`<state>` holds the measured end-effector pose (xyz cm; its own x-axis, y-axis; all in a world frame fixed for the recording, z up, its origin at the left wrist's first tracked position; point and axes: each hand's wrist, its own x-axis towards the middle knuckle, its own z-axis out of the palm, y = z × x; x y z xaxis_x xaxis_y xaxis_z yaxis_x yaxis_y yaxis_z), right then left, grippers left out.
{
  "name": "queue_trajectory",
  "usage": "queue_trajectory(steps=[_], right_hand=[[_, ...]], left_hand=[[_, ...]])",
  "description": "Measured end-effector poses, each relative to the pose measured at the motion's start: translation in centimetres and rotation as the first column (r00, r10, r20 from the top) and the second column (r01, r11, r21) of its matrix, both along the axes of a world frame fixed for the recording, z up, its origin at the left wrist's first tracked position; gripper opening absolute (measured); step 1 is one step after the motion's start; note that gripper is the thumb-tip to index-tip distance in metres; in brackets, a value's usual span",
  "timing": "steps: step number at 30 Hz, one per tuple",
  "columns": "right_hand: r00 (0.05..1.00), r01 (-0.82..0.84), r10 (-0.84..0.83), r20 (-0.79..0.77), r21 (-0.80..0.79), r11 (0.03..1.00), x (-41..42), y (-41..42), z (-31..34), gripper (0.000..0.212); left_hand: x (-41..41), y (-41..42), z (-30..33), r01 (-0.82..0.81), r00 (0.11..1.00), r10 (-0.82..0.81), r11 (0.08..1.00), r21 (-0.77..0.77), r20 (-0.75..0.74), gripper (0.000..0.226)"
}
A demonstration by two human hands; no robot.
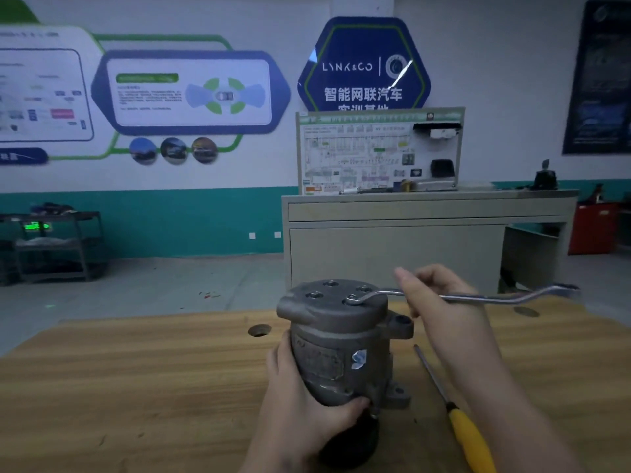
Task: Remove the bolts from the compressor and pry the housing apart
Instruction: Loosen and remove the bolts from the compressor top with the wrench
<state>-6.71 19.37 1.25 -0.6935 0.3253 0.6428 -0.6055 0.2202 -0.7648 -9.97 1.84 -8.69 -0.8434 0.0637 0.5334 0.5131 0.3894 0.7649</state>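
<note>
— Which parts of the compressor point(336, 349) stay hidden?
— Its left flank sits behind the left hand point(300, 401), and the dark pulley end point(355, 445) is too dim to read. The label on its side is too blurred to make out.

— And the tools?
— The right hand point(440, 295) covers part of the wrench point(478, 297) shank, so its grip cannot be judged. The screwdriver point(459, 414) handle runs off the bottom edge.

— The wall?
— The posters point(191, 93) carry small text blurred beyond reading.

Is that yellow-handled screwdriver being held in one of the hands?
No, the screwdriver lies on the table, while the right hand holds the wrench and the left hand grips the compressor.
</note>
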Motion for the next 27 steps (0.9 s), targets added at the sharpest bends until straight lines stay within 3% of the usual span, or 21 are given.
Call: queue_trajectory(steps=[2,7,10,12,14,16,18,19,22,27], right_hand=[[0.959,-0.211,0.241,0.150,-0.188,0.959,-0.6,0.9,0.6,0.027],[0.804,-0.345,0.530,0.271,-0.513,0.786,-2.8,1.8,1.7,0.023],[0.746,-0.383,0.649,0.147,-0.703,0.599,-3.6,1.9,2.4,0.022],[0.771,-0.417,0.637,0.004,-0.752,0.510,-3.8,2.0,2.6,0.023],[0.827,-0.442,0.557,-0.073,-0.697,0.565,-3.8,2.0,2.3,0.033],[0.921,-0.375,0.365,-0.134,-0.547,0.748,-3.5,1.9,2.0,0.045],[0.981,-0.125,0.075,-0.177,-0.289,0.949,-2.5,1.4,2.0,0.047],[0.975,-0.020,-0.024,-0.221,-0.194,0.981,-2.0,1.2,2.0,0.042],[0.934,0.097,-0.095,-0.345,-0.013,0.995,-0.9,0.8,2.0,0.033],[0.848,0.172,0.002,-0.530,0.279,0.945,-0.4,0.5,1.9,0.037]], left_hand=[[-0.1,0.0,-0.2,-0.014,1.000,0.014,1.000,0.002,0.002,0.128],[0.6,0.1,0.2,0.079,0.996,-0.076,0.996,0.047,-0.049,0.125],[1.4,0.3,0.5,0.107,0.994,-0.104,0.990,0.095,-0.042,0.120],[1.9,0.6,0.3,0.018,1.000,-0.016,0.997,0.076,-0.023,0.133],[2.7,1.2,0.4,-0.107,0.994,0.107,0.991,0.076,0.002,0.148],[3.4,2.3,0.7,-0.231,0.973,0.231,0.971,0.057,0.014,0.148],[4.0,3.5,0.9,-0.319,0.947,0.317,0.948,0.025,0.044,0.145],[4.3,4.0,1.0,-0.347,0.937,0.345,0.938,0.018,0.059,0.148],[4.6,4.8,1.0,-0.398,0.917,0.395,0.916,0.051,0.063,0.153],[4.0,4.9,1.3,-0.511,0.859,0.509,0.859,-0.038,-0.048,0.147]])
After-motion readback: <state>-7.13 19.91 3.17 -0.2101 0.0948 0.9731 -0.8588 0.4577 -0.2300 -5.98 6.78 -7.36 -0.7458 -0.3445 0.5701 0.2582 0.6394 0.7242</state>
